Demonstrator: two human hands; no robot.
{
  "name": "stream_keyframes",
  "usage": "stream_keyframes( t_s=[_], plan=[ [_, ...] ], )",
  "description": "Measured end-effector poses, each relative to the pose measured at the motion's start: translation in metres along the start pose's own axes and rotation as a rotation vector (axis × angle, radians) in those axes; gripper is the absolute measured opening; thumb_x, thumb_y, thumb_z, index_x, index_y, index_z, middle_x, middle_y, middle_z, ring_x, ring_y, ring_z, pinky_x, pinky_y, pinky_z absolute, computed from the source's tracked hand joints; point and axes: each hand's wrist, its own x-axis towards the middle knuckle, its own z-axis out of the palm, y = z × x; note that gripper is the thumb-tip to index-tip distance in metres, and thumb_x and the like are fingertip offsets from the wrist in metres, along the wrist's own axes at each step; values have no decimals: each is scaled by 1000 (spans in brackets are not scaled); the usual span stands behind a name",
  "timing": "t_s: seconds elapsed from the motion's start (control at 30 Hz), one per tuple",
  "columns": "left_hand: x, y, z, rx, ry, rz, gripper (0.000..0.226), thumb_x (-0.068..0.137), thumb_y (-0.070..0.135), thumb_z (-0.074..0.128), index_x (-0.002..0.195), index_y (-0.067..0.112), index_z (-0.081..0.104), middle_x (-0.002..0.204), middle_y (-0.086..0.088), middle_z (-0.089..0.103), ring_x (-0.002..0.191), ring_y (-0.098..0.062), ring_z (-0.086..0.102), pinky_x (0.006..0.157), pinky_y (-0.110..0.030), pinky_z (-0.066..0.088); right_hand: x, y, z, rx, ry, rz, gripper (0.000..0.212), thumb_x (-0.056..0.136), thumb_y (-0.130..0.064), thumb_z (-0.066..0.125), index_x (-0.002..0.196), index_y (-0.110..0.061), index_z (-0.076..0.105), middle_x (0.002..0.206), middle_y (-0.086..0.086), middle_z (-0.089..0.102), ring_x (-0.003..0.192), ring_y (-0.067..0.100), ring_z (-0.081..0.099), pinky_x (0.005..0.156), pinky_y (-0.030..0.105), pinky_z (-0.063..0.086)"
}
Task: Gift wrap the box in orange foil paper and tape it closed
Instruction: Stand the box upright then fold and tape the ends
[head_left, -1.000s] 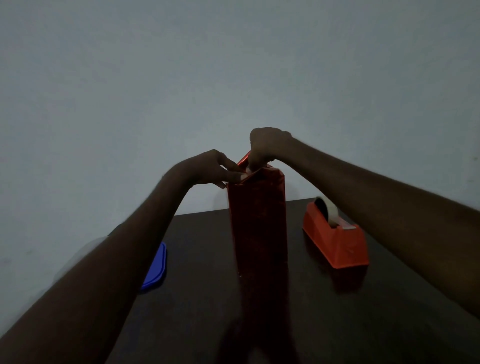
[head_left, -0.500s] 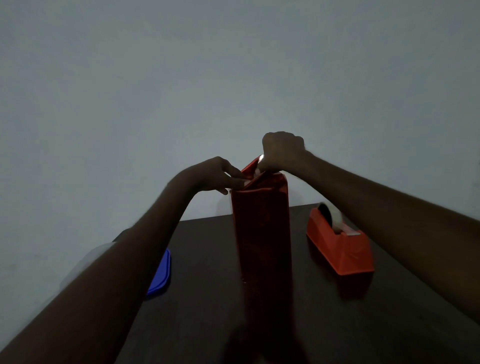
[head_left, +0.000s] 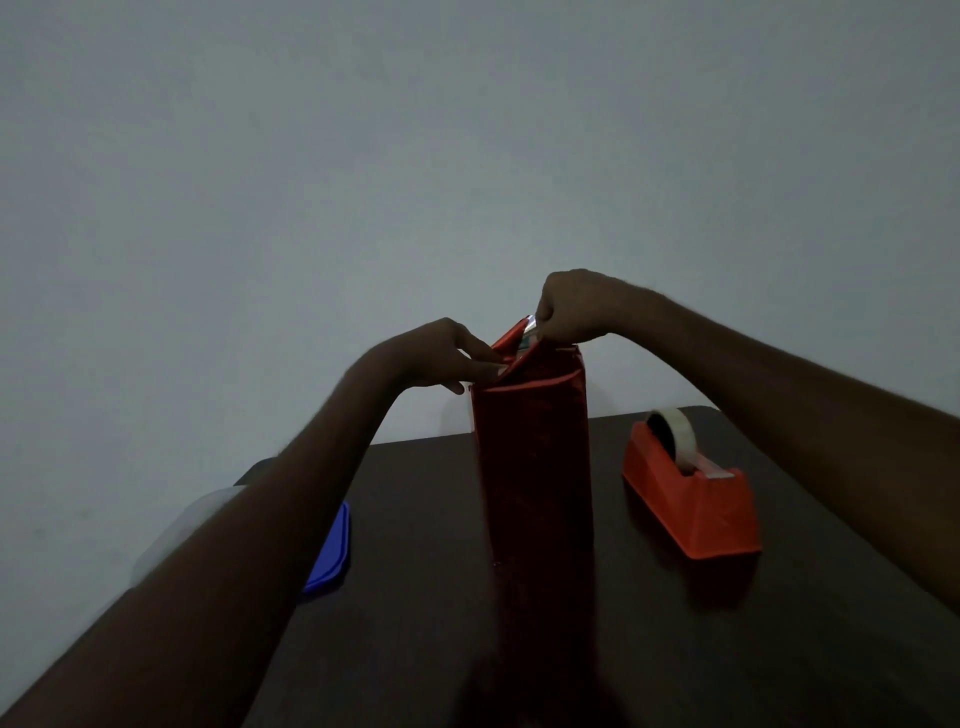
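A tall box wrapped in orange foil paper (head_left: 535, 467) stands upright on the dark table (head_left: 426, 623). At its top end a foil flap (head_left: 511, 343) sticks up, with a bit of shiny silver underside showing. My left hand (head_left: 441, 356) presses its fingertips against the left top corner of the wrap. My right hand (head_left: 576, 306) is curled over the top and pinches the raised flap from the right. The top face under both hands is mostly hidden.
An orange tape dispenser (head_left: 691, 499) with a roll of clear tape (head_left: 672, 434) sits on the table to the right of the box. A blue lid (head_left: 332, 551) lies left of it, partly behind my left forearm. A plain wall rises behind the table.
My right hand has shifted right and slightly up along the top of the box, lifting the flap so its silver underside shows. My left hand keeps its place at the left corner.
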Motion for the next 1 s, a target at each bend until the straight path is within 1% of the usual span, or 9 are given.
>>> stream_keyframes(
  t_s=[0.13, 0.3, 0.4, 0.5, 0.57, 0.63, 0.7, 0.87, 1.0],
  plan=[
    [1, 2, 0, 38, 4, 8, 25, 92, 22, 66, 117, 25, 68, 97, 9, 62, 80, -2, 62, 73, -18, 57, -5, 5, -13, 93, -115, -2, 22, 84, -12, 57, 64, -4, 60, 56, 8, 51, 42, 15, 42, 43, 21, 35],
    [1, 0, -1, 35, -3, 5, 25, 91, 24, 67, 116, 26, 70, 101, 6, 64, 83, -3, 62, 73, -20, 57, -7, 14, -17, 137, -80, -27, 22, 84, -16, 62, 75, 3, 69, 60, 10, 54, 44, 14, 41, 41, 21, 33],
    [0, 0, -1, 19, -2, 5, 28, 90, 25, 68, 118, 23, 70, 98, 10, 65, 83, -3, 62, 72, -19, 56, -2, 20, -19, 246, 106, -14, 27, 82, -22, 67, 72, 3, 70, 54, 8, 55, 44, 17, 42, 44, 22, 36],
    [0, 1, -1, 31, -13, 4, 29, 90, 25, 67, 119, 22, 70, 96, 13, 63, 84, -4, 62, 71, -18, 55, 2, 21, -13, 431, 327, 124, 45, 80, -41, 70, 88, 3, 68, 73, 12, 69, 60, 24, 67, 66, 34, 59],
    [1, 1, -1, 26, -14, -3, 29, 90, 25, 68, 119, 22, 70, 96, 11, 65, 84, -4, 62, 71, -18, 55, 1, 15, -2, 574, 158, 256, 62, 81, -50, 69, 113, 2, 59, 100, 16, 65, 87, 34, 68, 80, 46, 58],
    [1, 1, 0, 5, -5, -13, 29, 89, 25, 69, 118, 21, 71, 94, 10, 66, 82, -3, 62, 72, -19, 56, -2, 7, 9, 588, -165, 364, 74, 83, -50, 69, 135, -3, 46, 127, 26, 50, 111, 46, 56, 90, 57, 52],
    [1, 0, -1, 10, -4, -12, 30, 89, 26, 69, 119, 20, 71, 94, 12, 66, 82, -2, 62, 71, -18, 56, -5, 5, 18, 609, -371, 439, 74, 85, -43, 70, 142, -5, 42, 139, 30, 42, 120, 50, 50, 92, 64, 48],
    [1, 0, -1, 18, -18, -16, 33, 88, 33, 70, 119, 22, 71, 101, 11, 64, 87, -3, 62, 70, -17, 55, -13, 4, 22, 703, -418, 432, 24, 94, -18, 60, 108, 1, 62, 102, 21, 67, 98, 38, 66, 89, 58, 53],
    [2, 0, -1, 25, -16, -9, 31, 88, 32, 70, 119, 23, 71, 102, 10, 66, 85, -2, 62, 67, -15, 54, -18, 3, 23, 750, -373, 425, 14, 95, -11, 56, 103, 0, 60, 93, 21, 67, 89, 38, 67, 88, 60, 53]
  ],
)
